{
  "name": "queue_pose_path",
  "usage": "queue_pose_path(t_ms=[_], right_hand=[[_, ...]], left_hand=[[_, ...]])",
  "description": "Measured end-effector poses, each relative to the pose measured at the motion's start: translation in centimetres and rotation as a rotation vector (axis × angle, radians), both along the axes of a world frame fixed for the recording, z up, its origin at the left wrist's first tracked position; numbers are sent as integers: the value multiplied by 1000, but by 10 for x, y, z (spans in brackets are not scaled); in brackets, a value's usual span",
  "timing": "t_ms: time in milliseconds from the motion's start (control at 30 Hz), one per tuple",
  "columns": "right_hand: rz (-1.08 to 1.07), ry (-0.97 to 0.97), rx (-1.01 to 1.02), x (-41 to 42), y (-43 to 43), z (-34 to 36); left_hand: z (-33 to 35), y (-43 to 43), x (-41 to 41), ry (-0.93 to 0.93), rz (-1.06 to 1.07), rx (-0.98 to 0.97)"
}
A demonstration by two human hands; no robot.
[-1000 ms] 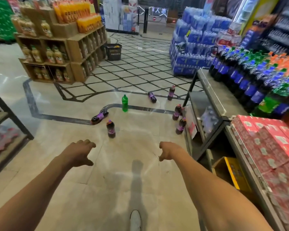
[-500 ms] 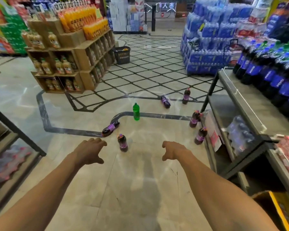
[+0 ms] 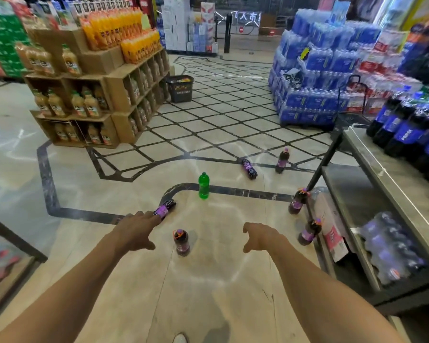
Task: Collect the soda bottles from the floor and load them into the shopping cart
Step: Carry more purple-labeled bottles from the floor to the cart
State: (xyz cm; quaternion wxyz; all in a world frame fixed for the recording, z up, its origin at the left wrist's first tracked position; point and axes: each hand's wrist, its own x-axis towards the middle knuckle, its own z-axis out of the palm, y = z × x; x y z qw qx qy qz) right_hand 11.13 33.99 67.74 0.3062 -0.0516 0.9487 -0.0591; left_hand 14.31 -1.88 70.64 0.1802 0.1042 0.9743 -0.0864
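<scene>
Several soda bottles are scattered on the shop floor. A dark bottle with a purple label (image 3: 181,242) stands upright between my two hands. Another dark bottle (image 3: 166,208) lies on its side just beyond my left hand (image 3: 136,231), whose fingers reach forward, relaxed and holding nothing. My right hand (image 3: 258,237) hangs loosely curled and empty. A green bottle (image 3: 203,185) stands farther ahead. Two dark bottles (image 3: 298,201) (image 3: 309,231) stand by the right shelf leg. Farther off, one (image 3: 249,168) lies flat and another (image 3: 282,160) stands. No shopping cart is in sight.
A metal shelf unit (image 3: 372,199) with cola bottles (image 3: 411,134) lines the right side. A wooden juice display (image 3: 97,95) stands at the left, with a black basket (image 3: 180,88) beside it. Blue water packs (image 3: 315,78) are stacked ahead right. A low rack (image 3: 13,241) sits at the left edge.
I have walked forward, so the bottles are nearer. My left hand has stretched out toward the lying bottle; both hands stay empty.
</scene>
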Motion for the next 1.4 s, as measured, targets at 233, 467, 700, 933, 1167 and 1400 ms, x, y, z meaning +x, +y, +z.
queue_pose_path(t_ms=[233,467,700,933,1167,1400], right_hand=[[-52,-15,-60,-99,-62,-4],[-125,-78,-62,-189,-68,-35],[-161,-191,-102,-297,-65,-95],[-137,-320,-105,-377,-87,-151],[-156,-411,-111,-413,-109,-275],[-248,-491,-164,-416,-120,-462]], left_hand=[[-15,-52,-119,-39,-48,-33],[-46,-50,-233,-133,-114,-16],[-84,-30,-350,-195,-142,-23],[-141,-9,-423,-308,-205,-53],[-269,-21,-487,-412,-90,-53],[-470,-35,-512,-539,41,-40]])
